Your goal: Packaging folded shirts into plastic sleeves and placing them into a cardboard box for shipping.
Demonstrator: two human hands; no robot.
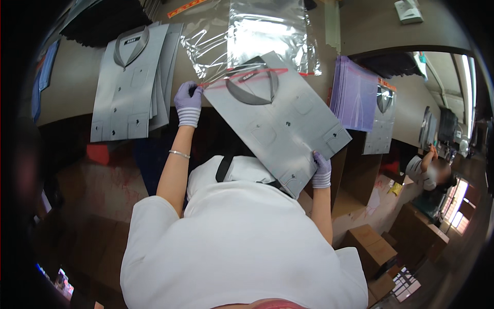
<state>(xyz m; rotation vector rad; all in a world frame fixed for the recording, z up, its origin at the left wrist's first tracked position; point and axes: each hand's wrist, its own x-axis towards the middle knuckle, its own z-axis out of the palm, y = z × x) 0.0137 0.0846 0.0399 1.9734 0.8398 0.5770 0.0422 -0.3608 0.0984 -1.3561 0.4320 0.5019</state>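
Note:
A flat folded grey shirt [293,123] with a dark grey collar lies tilted in front of me, its collar end up and to the left. That end is partly within the mouth of a clear plastic bag [267,38], which has a red strip along its opening. My left hand [189,98], in a lilac glove with a striped cuff, pinches the bag's left corner at the red strip. Wearing a matching glove, my right hand [322,167] grips the shirt's lower right edge; part of its fingers is hidden by the shirt.
To the left, a stack of folded grey shirts [121,98] overhangs the table edge. Purple-tinted flat packs [355,92] and a bagged grey shirt [380,118] are at the right. Cardboard boxes [368,247] stand low right. Another person [429,167] works farther along the table.

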